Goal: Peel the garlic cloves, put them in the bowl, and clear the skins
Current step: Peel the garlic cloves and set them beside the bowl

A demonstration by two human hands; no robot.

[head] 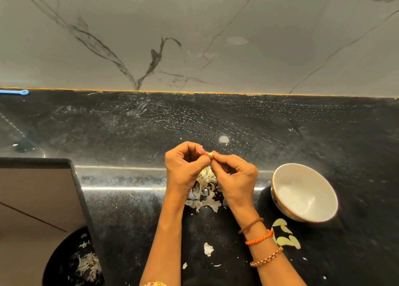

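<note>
Two hands meet above a black counter (280, 134): the left hand (185, 167) and right hand (234, 177) each pinch one clove (211, 155) between fingertips, apparently to work its skin loose. They hold it over a heap of skins (205, 192), so peelings likely drop onto one pile. One white bowl (280, 173) sits just right of the right hand, within easy reach for peeled cloves (none can be seen inside it). A few stray skin scraps (208, 249) lie nearer the person. One dark bin (56, 262) at lower left already holds skins.
</note>
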